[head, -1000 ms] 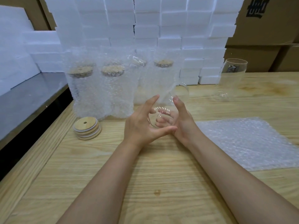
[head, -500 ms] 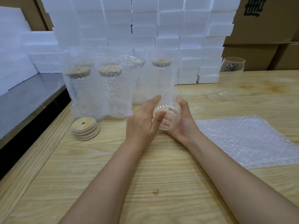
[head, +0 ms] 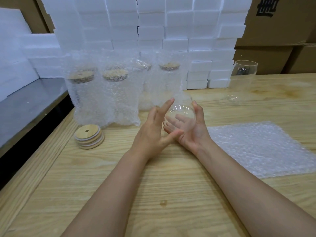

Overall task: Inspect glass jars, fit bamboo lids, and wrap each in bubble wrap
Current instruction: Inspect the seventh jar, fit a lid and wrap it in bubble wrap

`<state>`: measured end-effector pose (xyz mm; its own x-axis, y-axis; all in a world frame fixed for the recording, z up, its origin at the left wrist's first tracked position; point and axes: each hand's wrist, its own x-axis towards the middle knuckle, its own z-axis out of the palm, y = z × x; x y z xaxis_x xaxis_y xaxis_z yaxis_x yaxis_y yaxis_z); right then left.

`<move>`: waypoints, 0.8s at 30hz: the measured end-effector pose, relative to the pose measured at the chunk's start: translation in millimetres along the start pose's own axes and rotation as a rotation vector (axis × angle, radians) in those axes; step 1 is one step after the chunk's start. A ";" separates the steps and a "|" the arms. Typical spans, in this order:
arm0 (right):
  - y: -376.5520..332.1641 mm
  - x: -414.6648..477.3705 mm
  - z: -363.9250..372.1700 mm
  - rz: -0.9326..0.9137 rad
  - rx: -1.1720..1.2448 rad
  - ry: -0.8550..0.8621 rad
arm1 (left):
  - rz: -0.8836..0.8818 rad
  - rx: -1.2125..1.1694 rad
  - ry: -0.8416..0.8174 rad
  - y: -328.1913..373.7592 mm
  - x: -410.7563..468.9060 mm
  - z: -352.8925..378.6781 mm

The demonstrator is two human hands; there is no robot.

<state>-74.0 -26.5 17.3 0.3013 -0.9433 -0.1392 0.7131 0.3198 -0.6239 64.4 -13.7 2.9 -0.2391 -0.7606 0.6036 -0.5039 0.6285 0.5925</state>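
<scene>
Jar in hand, being checked before its lid goes on.
Just above the table (head: 153, 194), the right hand (head: 193, 134) cups the tilted jar (head: 181, 115) with fingers curled under it. The left hand (head: 152, 132), fingers straight, seems just to touch the glass. Turn the jar slowly, keep it low, and scan the rim and wall. Lids (head: 89, 138) lie left, wrap (head: 259, 147) right, wrapped jars (head: 102, 96) behind.

Table (head: 153, 194): pale wooden planks.
Back: wrapped jars (head: 102, 96) upright, foam blocks (head: 200, 79) behind.
Left: stacked bamboo lids (head: 89, 139), just before those jars.
Right: flat bubble wrap sheet (head: 261, 149); unwrapped jar (head: 240, 82) upright beyond.
</scene>
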 end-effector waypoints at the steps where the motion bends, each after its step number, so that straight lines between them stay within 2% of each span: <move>1: -0.1 -0.4 0.5 -0.001 -0.011 0.001 | 0.009 0.033 0.035 1.5 -0.1 0.6; 4: -0.5 -0.1 1.1 -0.015 -0.059 0.004 | 0.013 0.164 0.175 10.6 -0.3 5.7; 9: 1.5 1.8 -0.3 0.003 -0.054 0.014 | -0.103 0.252 0.313 28.6 0.6 12.3; 16: 0.1 4.0 -2.7 0.021 -0.115 -0.072 | -0.210 0.306 0.369 37.3 5.6 15.8; 24: 2.1 5.0 -2.3 -0.052 -0.102 -0.084 | -0.199 0.234 0.406 29.7 4.9 15.9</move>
<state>-72.5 -30.7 13.6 0.3207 -0.9462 -0.0422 0.6626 0.2560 -0.7039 35.1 -1.3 15.0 0.1988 -0.7081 0.6776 -0.6902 0.3897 0.6097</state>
